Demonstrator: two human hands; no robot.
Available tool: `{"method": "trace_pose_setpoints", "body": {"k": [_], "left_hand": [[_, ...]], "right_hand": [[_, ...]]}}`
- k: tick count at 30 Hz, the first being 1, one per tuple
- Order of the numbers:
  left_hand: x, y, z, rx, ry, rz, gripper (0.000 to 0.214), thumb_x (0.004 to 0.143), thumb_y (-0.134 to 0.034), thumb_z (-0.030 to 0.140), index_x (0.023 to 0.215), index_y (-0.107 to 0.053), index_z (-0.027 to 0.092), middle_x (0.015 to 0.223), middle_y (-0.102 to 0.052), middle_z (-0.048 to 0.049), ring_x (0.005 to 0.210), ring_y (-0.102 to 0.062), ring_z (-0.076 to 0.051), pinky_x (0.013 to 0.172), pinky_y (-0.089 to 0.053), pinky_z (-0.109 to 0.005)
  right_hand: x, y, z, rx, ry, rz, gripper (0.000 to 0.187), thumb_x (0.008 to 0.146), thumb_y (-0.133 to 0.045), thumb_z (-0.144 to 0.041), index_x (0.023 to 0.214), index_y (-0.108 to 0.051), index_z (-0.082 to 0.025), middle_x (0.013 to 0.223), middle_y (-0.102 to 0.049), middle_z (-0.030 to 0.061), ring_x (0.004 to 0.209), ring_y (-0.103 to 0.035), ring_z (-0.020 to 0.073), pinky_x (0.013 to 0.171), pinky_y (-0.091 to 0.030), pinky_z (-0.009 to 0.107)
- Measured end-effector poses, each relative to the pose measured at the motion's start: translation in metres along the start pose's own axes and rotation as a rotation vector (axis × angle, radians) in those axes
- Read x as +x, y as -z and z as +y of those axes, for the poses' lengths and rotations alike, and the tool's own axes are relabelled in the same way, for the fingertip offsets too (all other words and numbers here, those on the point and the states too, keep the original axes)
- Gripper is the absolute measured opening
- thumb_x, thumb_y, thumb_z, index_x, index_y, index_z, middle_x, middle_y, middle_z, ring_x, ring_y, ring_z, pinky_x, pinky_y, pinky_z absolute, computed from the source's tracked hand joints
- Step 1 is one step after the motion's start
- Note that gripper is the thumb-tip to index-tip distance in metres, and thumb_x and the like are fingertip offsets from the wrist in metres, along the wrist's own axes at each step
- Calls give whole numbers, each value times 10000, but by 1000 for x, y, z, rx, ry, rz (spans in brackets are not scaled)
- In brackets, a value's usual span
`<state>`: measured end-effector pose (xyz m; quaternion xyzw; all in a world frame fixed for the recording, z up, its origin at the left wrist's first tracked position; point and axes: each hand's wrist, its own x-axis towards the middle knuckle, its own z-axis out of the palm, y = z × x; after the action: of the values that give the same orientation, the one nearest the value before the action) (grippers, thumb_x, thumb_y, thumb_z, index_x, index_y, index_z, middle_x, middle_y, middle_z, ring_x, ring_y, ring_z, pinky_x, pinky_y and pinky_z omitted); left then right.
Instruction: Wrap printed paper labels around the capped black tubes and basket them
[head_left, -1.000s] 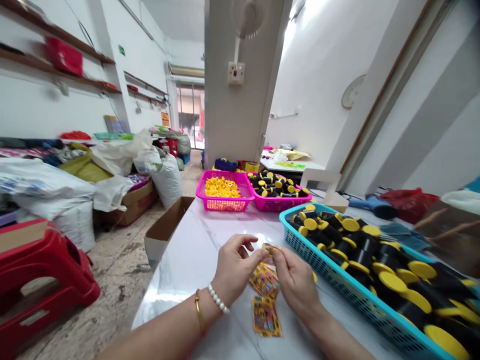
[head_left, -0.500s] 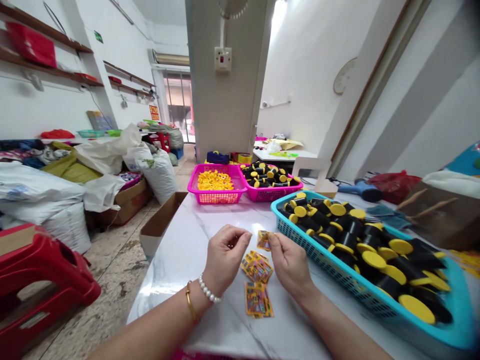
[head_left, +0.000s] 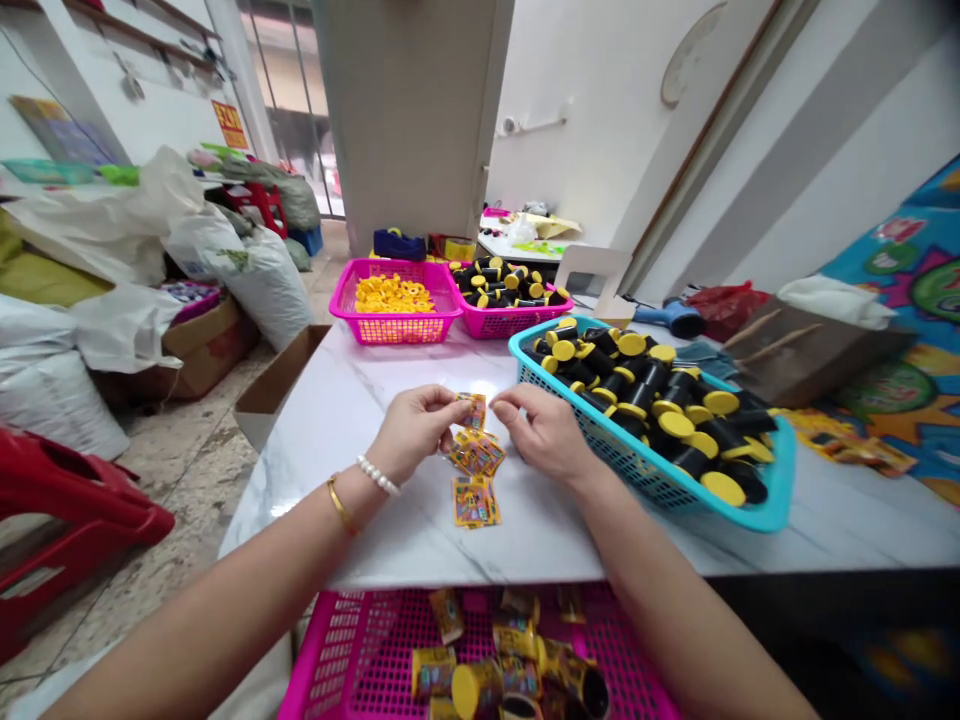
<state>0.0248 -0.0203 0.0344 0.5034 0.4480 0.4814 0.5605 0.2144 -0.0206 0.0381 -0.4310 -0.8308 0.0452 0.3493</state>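
My left hand [head_left: 414, 428], with a pearl bracelet and a gold bangle on the wrist, pinches a small orange printed sticker [head_left: 473, 409] above the white marble table [head_left: 360, 400]. My right hand [head_left: 541, 430] is beside it, fingers curled in a pinch at the sticker's right edge. Under my hands lie a loose pile of stickers [head_left: 478, 452] and a flat sticker sheet [head_left: 475, 501]. Just right of my right hand stands a teal basket [head_left: 765, 500] full of black tubes with yellow caps [head_left: 660, 400].
Two pink baskets at the table's far end hold yellow caps [head_left: 393, 294] and black tubes [head_left: 506, 284]. A pink basket [head_left: 352, 650] below the near edge holds labelled tubes. A cardboard box [head_left: 274, 385], white sacks [head_left: 255, 270] and a red stool [head_left: 67, 520] are at left.
The view has tilted down, showing the pink basket below the table's edge. The sticker went from my right-hand pinch to my left-hand pinch.
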Motion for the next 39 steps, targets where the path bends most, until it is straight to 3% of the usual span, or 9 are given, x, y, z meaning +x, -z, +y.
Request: {"method": "trace_pose_setpoints", "body": {"k": [5, 8, 12, 14, 17, 20, 22, 31, 39], "left_hand": [[11, 9, -5, -103, 205, -26, 108, 719, -731, 238, 773, -718, 145, 742, -704, -63, 382, -422, -32, 358, -158, -183], [13, 11, -5, -214, 249, -72, 100, 695, -756, 214, 749, -731, 133, 814, -709, -107, 435, -444, -38, 361, -144, -174], [11, 11, -4, -295, 329, -200, 139, 710, -757, 182, 785, -732, 68, 821, -691, -152, 457, -395, -28, 353, -101, -174], [11, 10, -4, -334, 384, -228, 139, 723, -747, 158, 796, -720, 42, 736, -664, -127, 448, -361, -21, 353, -92, -175], [11, 9, -5, -391, 426, -216, 96, 747, -716, 124, 786, -702, 38, 621, -593, -62, 426, -322, -14, 351, -81, -169], [12, 8, -5, -435, 409, -204, 76, 746, -714, 118, 775, -695, 50, 633, -594, -58, 421, -329, -13, 347, -92, -166], [12, 8, -5, -454, 395, -212, 86, 740, -720, 124, 778, -693, 51, 686, -624, -78, 422, -342, -10, 346, -101, -164], [13, 9, -7, -539, 410, -211, 38, 758, -685, 90, 746, -665, 60, 679, -610, -55, 403, -346, 4, 346, -84, -140], [13, 8, -10, -509, 320, -282, 119, 754, -717, 175, 785, -641, 88, 553, -503, 24, 360, -308, 0, 347, -70, -153]], "right_hand": [[-22, 36, 15, -330, -16, -270, 452, 805, -638, -241, 1243, -566, -158, 1349, -520, 156, 1194, -538, 298, 997, -432, 416], [-44, 36, 20, -509, -117, -318, 409, 827, -534, -107, 1232, -581, -135, 1267, -592, 170, 1070, -624, 296, 907, -494, 407], [-63, 38, 11, -598, -218, -160, 280, 849, -546, -167, 1112, -638, -145, 1045, -692, 146, 862, -678, 283, 733, -536, 387], [-63, 41, 1, -438, -246, -38, 277, 829, -624, -262, 1091, -644, -173, 975, -703, 108, 814, -678, 259, 706, -540, 368], [-51, 39, -9, 98, -341, 89, 311, 798, -692, -348, 1071, -640, -208, 890, -701, 53, 747, -671, 197, 688, -550, 321], [-34, 25, -7, 625, -477, 89, 251, 812, -686, -371, 1001, -647, -211, 880, -703, 41, 732, -675, 179, 668, -556, 308], [-26, 14, -2, 815, -548, 63, 232, 817, -684, -378, 970, -656, -206, 890, -701, 38, 725, -676, 170, 677, -555, 309], [-26, -1, 3, 1034, -620, 135, 212, 782, -727, -360, 924, -686, -209, 929, -688, 17, 814, -681, 168, 825, -547, 333], [-20, -3, -3, 1093, -699, 72, 245, 716, -768, -346, 822, -626, -178, 856, -650, 10, 790, -682, 181, 786, -570, 351]]}}
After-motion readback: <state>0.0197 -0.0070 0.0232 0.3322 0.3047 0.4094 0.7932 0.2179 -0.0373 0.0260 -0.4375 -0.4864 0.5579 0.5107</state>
